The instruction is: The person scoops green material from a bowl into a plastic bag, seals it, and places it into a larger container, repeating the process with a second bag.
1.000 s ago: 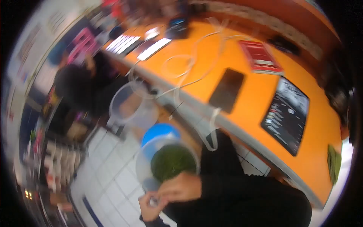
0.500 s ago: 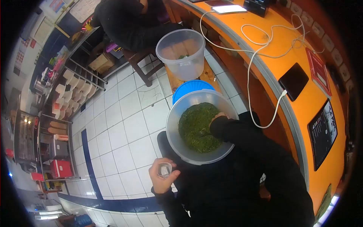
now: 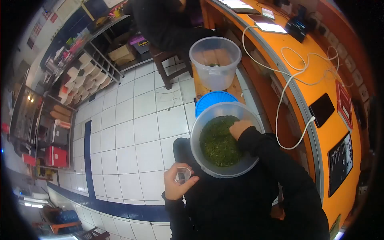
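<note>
Reaching down into a large clear bucket that sits at the person's lap, the right hand rests on a heap of chopped green leaves filling the bucket's bottom; its fingers curl downward into the greens, and I cannot tell whether they pinch any. Just outside the bucket's near-left rim, the left hand grips a small clear cup between thumb and fingers, mouth upward and apart from the bucket wall. Beyond the bucket's far rim a blue lid peeks out, and further beyond stands a second clear bucket on a wooden stool. To the bucket's right runs an orange counter with a white cable dangling close to the right sleeve. The likeliest trouble, I judge, is loose leaves dropping onto the white tiled floor in the gap between bucket and cup, or the bucket tipping off the lap if the arm leans on its rim.
</note>
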`<state>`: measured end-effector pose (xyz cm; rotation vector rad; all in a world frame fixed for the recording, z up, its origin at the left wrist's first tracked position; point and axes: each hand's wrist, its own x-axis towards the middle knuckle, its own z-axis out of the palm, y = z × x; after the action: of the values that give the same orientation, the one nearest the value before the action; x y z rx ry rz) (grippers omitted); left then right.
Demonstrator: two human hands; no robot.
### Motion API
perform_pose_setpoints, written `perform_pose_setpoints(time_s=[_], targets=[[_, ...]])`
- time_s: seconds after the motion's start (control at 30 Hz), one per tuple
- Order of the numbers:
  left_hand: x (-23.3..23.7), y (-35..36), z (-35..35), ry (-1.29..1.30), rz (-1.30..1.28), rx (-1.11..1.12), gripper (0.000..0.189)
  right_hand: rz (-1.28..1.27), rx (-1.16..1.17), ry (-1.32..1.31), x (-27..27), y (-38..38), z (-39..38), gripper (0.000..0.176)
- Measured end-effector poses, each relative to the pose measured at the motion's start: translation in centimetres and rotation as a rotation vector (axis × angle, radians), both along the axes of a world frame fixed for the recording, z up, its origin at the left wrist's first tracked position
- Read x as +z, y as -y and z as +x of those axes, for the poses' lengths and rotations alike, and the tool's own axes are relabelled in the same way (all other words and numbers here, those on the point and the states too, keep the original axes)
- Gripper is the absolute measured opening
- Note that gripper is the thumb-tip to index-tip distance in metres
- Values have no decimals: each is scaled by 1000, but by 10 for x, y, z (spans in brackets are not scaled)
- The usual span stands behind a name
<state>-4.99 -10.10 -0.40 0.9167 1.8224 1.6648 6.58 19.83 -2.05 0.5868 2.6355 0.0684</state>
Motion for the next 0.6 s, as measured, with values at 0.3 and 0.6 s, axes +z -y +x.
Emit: perform_pose_setpoints(time_s=[0.3,0.6], targets=[[6,-10,8,-4,-26,-72,38,138,41,-264,-10,-1,-29,15],[4,-7,10,-22,-61,-67,38,-43,-97,-159,-12,-15,-23,15]])
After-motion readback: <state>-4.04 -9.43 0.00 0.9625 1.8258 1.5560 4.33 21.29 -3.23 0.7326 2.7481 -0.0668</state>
